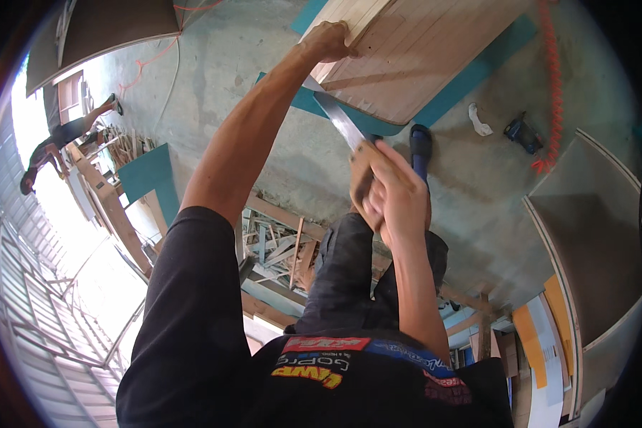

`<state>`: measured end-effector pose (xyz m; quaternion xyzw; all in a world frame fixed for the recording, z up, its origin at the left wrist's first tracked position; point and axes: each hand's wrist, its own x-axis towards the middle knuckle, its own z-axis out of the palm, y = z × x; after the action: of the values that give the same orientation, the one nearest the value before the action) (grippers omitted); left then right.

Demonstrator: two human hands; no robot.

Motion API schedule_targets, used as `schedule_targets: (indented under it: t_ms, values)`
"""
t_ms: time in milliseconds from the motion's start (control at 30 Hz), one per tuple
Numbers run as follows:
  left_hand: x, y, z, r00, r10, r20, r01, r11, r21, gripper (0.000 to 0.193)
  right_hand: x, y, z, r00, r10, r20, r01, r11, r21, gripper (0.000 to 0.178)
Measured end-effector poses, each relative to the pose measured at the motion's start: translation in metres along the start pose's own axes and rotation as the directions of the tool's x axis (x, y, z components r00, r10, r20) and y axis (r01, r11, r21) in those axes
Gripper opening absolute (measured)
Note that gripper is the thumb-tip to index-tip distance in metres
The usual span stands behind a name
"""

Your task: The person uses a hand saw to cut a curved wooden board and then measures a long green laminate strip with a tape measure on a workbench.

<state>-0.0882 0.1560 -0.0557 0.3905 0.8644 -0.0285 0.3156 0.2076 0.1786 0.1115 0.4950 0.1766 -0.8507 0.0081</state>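
My right hand is closed round the wooden handle of a handsaw. Its shiny blade points away from me, up and to the left, and the far end meets the near edge of the wood below my left hand. My left hand grips a pale wooden plank, fingers bent over it. That plank lies along the left side of a broad panel of joined wood strips. Whether the teeth are in the wood cannot be made out.
A teal board lies under the panel. My shoe stands close to its corner. A dark power tool and a coiled orange hose are at the right. Wood scraps lie below. Another person is far left.
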Motion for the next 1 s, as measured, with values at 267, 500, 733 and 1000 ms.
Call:
schedule_targets:
  t_ms: [267,500,733,1000]
  values:
    - [-0.006,0.01,-0.013,1.0,-0.004,-0.031,0.004,1.0,0.023,0.076,0.086,0.03,0.046,1.0,-0.029,-0.009,0.03,0.999,0.04,0.039]
    - [-0.014,0.002,-0.005,0.997,-0.03,-0.066,0.023,0.994,-0.106,0.064,0.012,0.003,-0.001,0.999,0.044,-0.02,-0.045,0.998,-0.051,0.036]
    - [-0.009,0.01,-0.018,0.997,-0.013,-0.075,0.006,0.996,-0.092,0.065,0.105,0.038,0.055,1.0,0.03,-0.001,-0.029,0.998,0.051,0.043]
    - [-0.018,0.002,-0.007,0.997,-0.047,-0.056,0.042,0.995,-0.096,0.071,0.011,0.019,0.001,1.0,-0.011,0.014,0.012,0.999,-0.042,0.036]
